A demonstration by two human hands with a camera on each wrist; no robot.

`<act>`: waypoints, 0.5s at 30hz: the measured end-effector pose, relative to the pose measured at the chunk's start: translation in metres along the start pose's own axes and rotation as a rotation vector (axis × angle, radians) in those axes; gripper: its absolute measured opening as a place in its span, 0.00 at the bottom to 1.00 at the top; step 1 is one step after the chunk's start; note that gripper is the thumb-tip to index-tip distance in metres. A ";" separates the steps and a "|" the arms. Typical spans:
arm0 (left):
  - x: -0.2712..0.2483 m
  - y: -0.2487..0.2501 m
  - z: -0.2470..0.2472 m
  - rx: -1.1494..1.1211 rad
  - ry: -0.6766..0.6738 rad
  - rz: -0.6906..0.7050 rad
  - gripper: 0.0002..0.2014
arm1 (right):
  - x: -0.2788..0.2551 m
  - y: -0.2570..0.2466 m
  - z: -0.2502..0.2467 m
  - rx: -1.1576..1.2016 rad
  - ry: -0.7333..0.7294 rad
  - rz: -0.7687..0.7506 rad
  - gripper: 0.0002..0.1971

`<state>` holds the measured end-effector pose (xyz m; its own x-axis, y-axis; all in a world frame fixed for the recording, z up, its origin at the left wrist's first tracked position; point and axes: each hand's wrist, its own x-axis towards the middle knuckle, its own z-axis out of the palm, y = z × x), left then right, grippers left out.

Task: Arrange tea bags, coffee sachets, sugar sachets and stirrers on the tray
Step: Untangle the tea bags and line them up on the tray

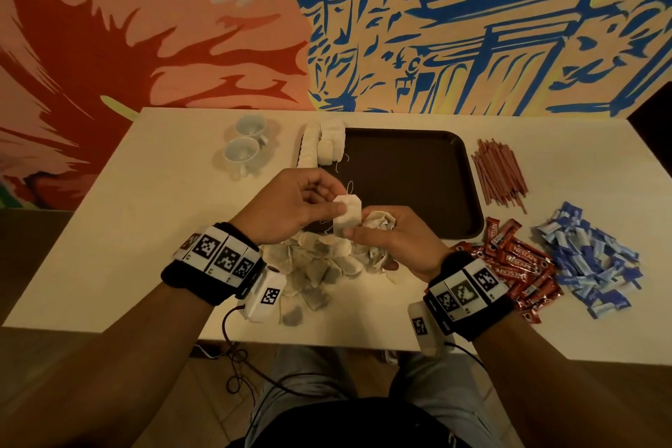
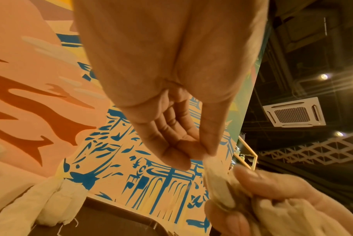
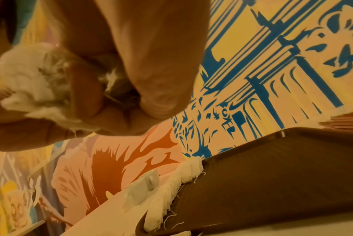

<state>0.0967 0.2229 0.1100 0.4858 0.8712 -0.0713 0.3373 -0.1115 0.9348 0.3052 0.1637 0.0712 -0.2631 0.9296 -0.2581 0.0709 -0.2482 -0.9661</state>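
White table [image 1: 127, 215] w/ brown tray [image 1: 411, 171]. We pinch one tea bag [image 1: 347, 216] btwn left hand [image 1: 291, 205] & right hand [image 1: 396, 240]; right also clutches a tea-bag bunch [image 1: 380, 222].

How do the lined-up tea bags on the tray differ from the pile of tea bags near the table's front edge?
The row of white tea bags stands packed upright along the brown plastic tray's left edge; the loose heap of tea bags lies flat and jumbled on the cream table. The row is on the tray; the heap is off it, below both hands. Both look like the same white paper bags with strings.
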 end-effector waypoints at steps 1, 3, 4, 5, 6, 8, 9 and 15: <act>-0.001 0.000 0.002 0.005 0.009 0.006 0.11 | -0.001 -0.001 0.001 -0.019 0.007 -0.011 0.13; -0.001 -0.001 0.003 0.013 0.015 0.011 0.10 | -0.002 -0.002 0.001 -0.047 0.028 -0.023 0.10; -0.001 -0.001 0.002 0.010 0.015 0.011 0.10 | -0.002 -0.002 0.001 -0.067 0.046 -0.029 0.09; -0.002 -0.001 0.002 0.007 0.010 0.009 0.09 | -0.002 -0.003 0.001 -0.090 0.064 -0.035 0.09; -0.002 0.000 0.001 0.011 0.002 0.009 0.10 | -0.002 -0.003 0.001 -0.114 0.081 -0.044 0.09; -0.003 0.003 -0.001 0.053 -0.013 0.012 0.10 | -0.002 -0.003 0.001 -0.158 0.093 -0.068 0.09; -0.004 0.004 -0.001 0.080 -0.019 0.020 0.09 | -0.002 -0.003 0.001 -0.178 0.089 -0.080 0.09; -0.005 0.005 -0.002 0.178 -0.034 0.040 0.05 | -0.003 -0.003 0.001 -0.171 0.093 -0.080 0.08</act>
<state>0.0943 0.2193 0.1160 0.5277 0.8479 -0.0499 0.4533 -0.2314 0.8608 0.3048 0.1610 0.0753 -0.1847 0.9676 -0.1722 0.2175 -0.1306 -0.9673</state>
